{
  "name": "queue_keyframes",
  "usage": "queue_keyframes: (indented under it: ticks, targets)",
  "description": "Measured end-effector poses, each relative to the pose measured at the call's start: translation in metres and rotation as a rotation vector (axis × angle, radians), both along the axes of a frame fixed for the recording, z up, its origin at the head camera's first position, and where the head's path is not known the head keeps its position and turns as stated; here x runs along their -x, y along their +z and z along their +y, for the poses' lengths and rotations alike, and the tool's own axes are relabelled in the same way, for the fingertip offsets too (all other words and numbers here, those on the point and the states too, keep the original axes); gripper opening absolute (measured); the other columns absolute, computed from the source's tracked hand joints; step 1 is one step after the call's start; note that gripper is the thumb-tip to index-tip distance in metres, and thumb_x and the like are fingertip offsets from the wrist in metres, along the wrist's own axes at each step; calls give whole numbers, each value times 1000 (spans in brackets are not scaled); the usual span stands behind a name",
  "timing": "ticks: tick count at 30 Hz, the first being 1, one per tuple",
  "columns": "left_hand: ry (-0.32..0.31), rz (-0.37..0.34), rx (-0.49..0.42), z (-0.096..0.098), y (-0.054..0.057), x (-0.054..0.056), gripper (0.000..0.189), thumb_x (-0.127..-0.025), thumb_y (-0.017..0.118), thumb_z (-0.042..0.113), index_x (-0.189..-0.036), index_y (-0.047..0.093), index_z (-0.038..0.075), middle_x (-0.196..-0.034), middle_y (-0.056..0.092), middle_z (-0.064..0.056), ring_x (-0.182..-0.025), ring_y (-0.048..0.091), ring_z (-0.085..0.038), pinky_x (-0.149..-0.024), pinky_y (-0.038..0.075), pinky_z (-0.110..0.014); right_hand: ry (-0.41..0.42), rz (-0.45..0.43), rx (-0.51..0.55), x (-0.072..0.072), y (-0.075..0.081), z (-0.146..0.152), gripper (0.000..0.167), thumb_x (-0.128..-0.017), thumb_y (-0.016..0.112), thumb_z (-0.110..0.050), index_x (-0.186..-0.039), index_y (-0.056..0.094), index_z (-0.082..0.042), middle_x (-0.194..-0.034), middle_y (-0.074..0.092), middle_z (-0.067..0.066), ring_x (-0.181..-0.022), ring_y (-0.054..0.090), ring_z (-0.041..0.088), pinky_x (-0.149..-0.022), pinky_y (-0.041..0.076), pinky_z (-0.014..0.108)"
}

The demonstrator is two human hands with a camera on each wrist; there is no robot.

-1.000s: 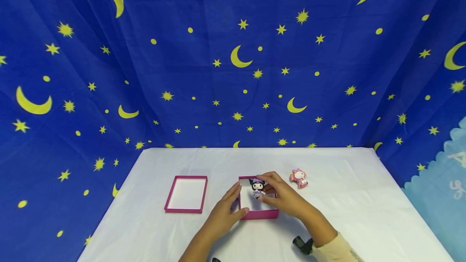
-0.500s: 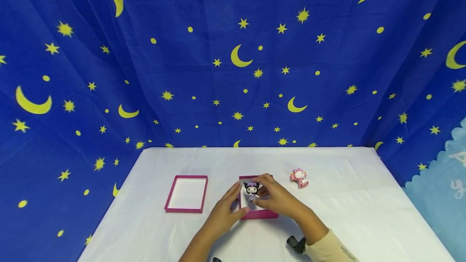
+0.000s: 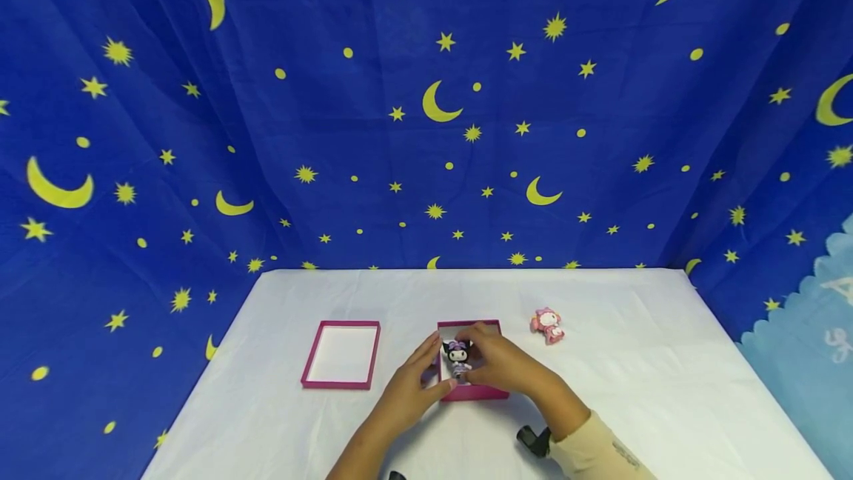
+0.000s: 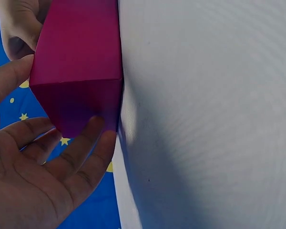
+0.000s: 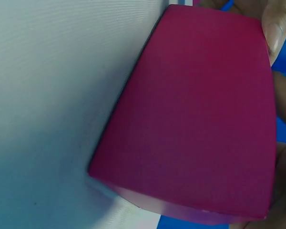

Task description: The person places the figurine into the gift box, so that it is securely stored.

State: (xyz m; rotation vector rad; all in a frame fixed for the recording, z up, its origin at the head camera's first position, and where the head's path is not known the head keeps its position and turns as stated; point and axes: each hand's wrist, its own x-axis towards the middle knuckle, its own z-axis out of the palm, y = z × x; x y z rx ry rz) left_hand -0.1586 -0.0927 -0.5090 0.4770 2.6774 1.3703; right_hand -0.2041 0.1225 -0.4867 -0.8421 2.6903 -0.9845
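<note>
An open magenta box (image 3: 478,392) with a pale inside stands on the white table. My left hand (image 3: 408,393) holds its near left corner; in the left wrist view the thumb is at the top edge of the box (image 4: 81,43) and the fingers spread along its side. My right hand (image 3: 509,366) grips a small figurine (image 3: 457,356) with black ears, a white face and a purple outfit. The figurine is upright inside the box's outline in the head view. In the right wrist view the box wall (image 5: 190,114) hides most of that hand and all of the figurine.
The matching shallow lid (image 3: 336,384) lies open side up to the left of the box. A pink figurine (image 3: 548,325) lies on the table (image 3: 620,339) at the back right. A blue curtain (image 3: 373,132) with moons and stars hangs behind and beside the table.
My right hand has carried the black-eared figurine left and nearer to me, lower into the box. The left hand, box, lid and pink figurine have stayed in place.
</note>
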Motion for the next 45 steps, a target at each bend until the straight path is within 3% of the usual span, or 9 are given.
queue_keyframes:
  ticks: [12, 20, 28, 33, 39, 45]
  targets:
    - [-5, -5, -12, -1, -2, 0, 79, -93, 71, 44, -155, 39, 8, -168, 29, 0, -150, 37, -32, -118, 36, -54, -39, 52, -95, 3, -2, -10, 55, -74, 90, -16, -121, 66, -3, -113, 69, 6, -91, 67, 14, -86, 58, 37]
    - [-13, -11, -27, 0, -3, 0, 79, -93, 71, 44, -156, 39, 8, -168, 28, 2, -134, 58, -24, -112, 45, -48, -60, 126, -171, 0, -3, -15, 50, -73, 91, -22, -115, 68, -7, -108, 72, 4, -94, 67, 18, -87, 57, 42]
    - [-6, -10, -26, -2, -3, 1, 80, -92, 71, 46, -156, 39, 11, -168, 28, 4, -125, 64, -20, -116, 40, -50, -43, 129, -205, 0, 0, -16, 51, -72, 92, -22, -115, 69, -6, -111, 71, 6, -100, 68, 22, -93, 56, 44]
    - [-7, -3, -26, -2, -4, 1, 80, -92, 70, 48, -156, 39, 11, -168, 29, 3, -130, 61, -22, -117, 38, -51, -29, 48, -147, 2, 2, -13, 55, -76, 89, -22, -122, 68, -1, -122, 71, 13, -112, 67, 29, -100, 53, 49]
    - [-16, -22, -19, -1, -4, 2, 79, -94, 69, 45, -158, 36, 13, -169, 25, 5, -140, 52, -26, -118, 36, -54, -26, -53, 33, 5, -1, 0, 56, -84, 83, -26, -134, 63, -8, -129, 67, 9, -105, 66, 23, -91, 56, 45]
    - [-23, -36, -31, 0, -4, 2, 77, -95, 70, 39, -158, 35, 14, -170, 23, 5, -149, 39, -28, -118, 36, -54, -37, -72, 172, 4, -5, 6, 59, -89, 77, -38, -139, 59, -12, -133, 64, 8, -117, 63, 26, -98, 54, 50]
